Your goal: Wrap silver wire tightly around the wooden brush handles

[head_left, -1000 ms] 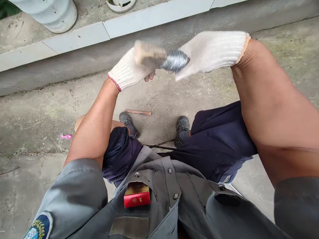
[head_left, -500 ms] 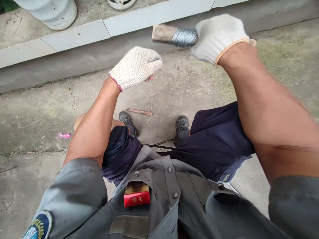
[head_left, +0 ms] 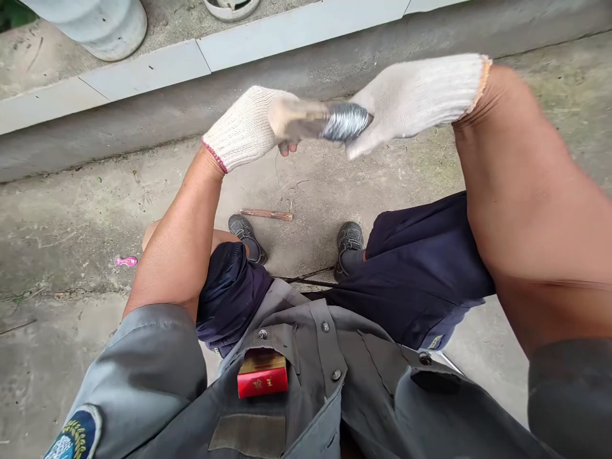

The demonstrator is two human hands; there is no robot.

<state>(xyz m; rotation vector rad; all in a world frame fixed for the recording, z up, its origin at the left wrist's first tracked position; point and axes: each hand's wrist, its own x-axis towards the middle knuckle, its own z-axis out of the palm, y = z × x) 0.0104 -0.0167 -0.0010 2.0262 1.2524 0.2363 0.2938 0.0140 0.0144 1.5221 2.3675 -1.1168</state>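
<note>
a: where was the wire stick (head_left: pixel 329 121)?
b: up in the air, out past the knees, lying sideways. grey wire was wound round one half. the bare wood end looked blurry.
a: who held it?
b: the right hand (head_left: pixel 415 95), in a white glove, was closed on the wire end. the left hand (head_left: pixel 248 127), gloved too, was curled into a fist right at the wood end. i could not tell if it gripped the wood or only touched it.
a: how would you do that bit well?
b: i think you'd hold the wire end tight so the coils don't slip off, and keep the stick away from your face. a bare fingertip (head_left: pixel 285 150) poked out under the left glove, so i'd mind sharp wire there.
a: what was under it?
b: the concrete floor (head_left: pixel 71 210), well below. a little brown rod (head_left: pixel 266 214) lay near the two shoes (head_left: pixel 246 236). a pink bit (head_left: pixel 127 261) lay off to the left. a red box (head_left: pixel 262 377) sat in the shirt pocket.
</note>
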